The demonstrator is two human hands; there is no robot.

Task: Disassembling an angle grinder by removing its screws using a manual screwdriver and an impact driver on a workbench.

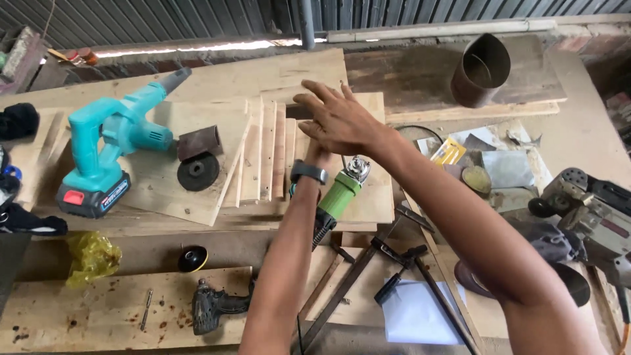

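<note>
Head view: cluttered wooden tabletop (131, 315) of rough boards, backed by a dark corrugated wall.

Near the middle, a fanned row of thin plywood pieces (266, 158) leaning on a larger sheet. Right hand (338, 121) spread flat above their far ends, fingers splayed, grip open, holding nothing. Left hand (319, 154) mostly hidden beneath it, past a wristwatch (309, 172); cannot tell whether that grip is closed or on what. Just beside the left wrist, a green angle grinder (338, 197) lying on the boards.

Toward the left edge, a teal cordless blower (112, 141) with a black grinding disc (198, 172) next to it. Along the near edge, a crumpled yellow bag (92, 256), contents not readable, and a dark drill (213, 306).

At the far right corner, a rusty metal cylinder (480, 71) tipped on its side, mouth toward the camera, apparently empty.

Step in hand, judging by the pose: reaching over the plywood pieces, nothing gripped yet. Taking one calls for fingers closing on a single edge, clear of the grinder.
</note>
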